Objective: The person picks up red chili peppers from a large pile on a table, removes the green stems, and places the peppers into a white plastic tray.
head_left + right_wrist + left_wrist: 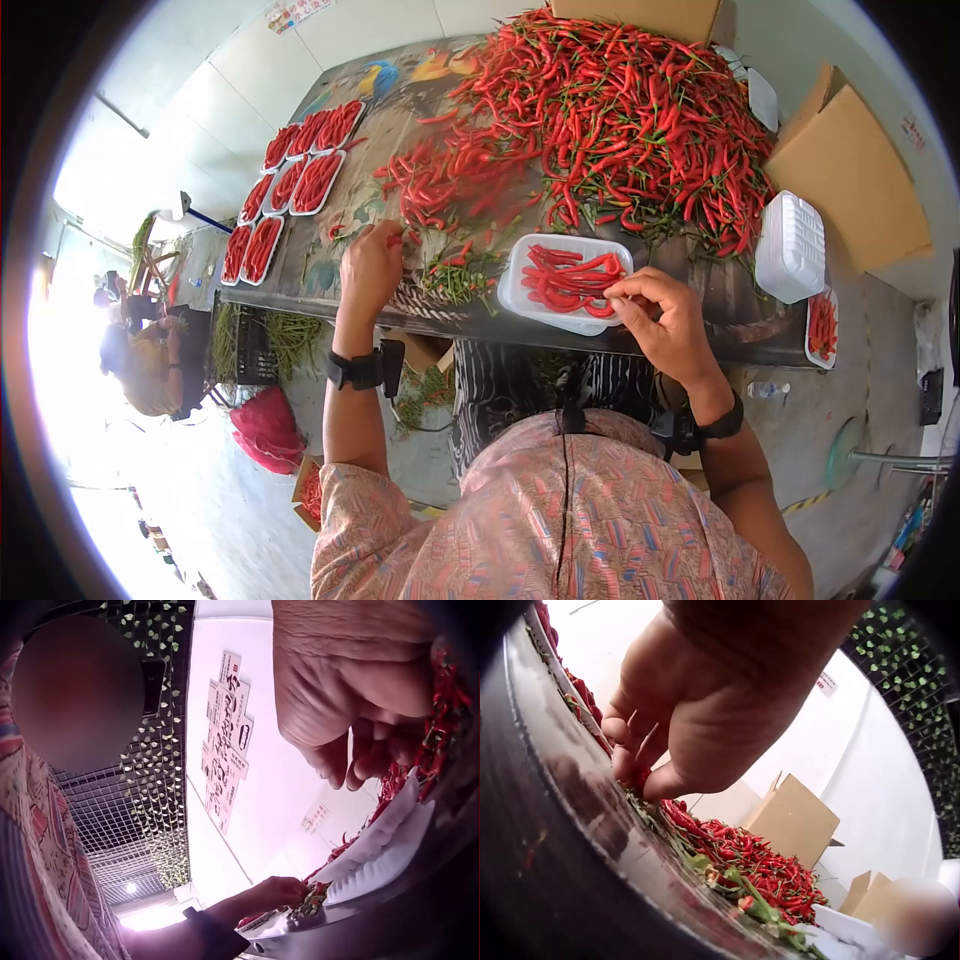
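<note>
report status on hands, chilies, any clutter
Left hand pinching red piece; right hand at edge of white plastic tray, grip unclear. Slim red chilies in tray. Loose green stems between hands.

Left of the tray (512,288), the left grip (372,265) mostly covers a red item (643,778); its outline is indeterminate. Beyond and left of the tray, loose chilies (465,168) are blurred. Farther beyond it, the head view's upper edge crops a cardboard box (640,15). At the tray's right side, fingertip contact of the right grip (662,318) is indiscernible.
</note>
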A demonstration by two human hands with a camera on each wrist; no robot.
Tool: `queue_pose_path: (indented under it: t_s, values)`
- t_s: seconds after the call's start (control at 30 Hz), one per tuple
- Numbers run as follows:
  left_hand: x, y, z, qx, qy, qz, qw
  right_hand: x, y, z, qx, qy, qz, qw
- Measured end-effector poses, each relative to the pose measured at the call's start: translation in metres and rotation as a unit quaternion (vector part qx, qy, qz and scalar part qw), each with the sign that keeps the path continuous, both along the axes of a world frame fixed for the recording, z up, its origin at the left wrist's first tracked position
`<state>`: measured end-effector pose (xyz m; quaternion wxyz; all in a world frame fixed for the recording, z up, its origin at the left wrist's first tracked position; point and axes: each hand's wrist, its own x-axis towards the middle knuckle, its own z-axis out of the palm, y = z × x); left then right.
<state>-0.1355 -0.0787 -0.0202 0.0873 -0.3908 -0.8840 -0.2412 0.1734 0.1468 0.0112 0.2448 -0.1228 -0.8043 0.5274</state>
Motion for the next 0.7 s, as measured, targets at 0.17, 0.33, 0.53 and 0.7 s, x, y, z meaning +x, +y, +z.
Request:
queue_pose_path:
  t_s: [0.17,0.33,0.53,0.7]
  values:
    - [0.01,0.025,0.014,0.015,0.035,-0.02,0.999,-0.009,0.0,-0.006,0.014,0.034,0.001,0.999]
    - [0.024,0.073,0.026,-0.06,0.024,-0.064,0.996,-0.004,-0.001,-0.007,0.025,0.019,-0.002,1.0]
    - [0.026,0.081,0.023,-0.157,0.035,-0.024,0.987,0.009,0.007,-0.009,0.02,0.013,-0.02,1.0]
    - [0.062,0.058,0.039,0.079,-0.257,-0.013,0.963,-0.002,0.006,-0.014,-0.047,0.017,-0.004,0.999]
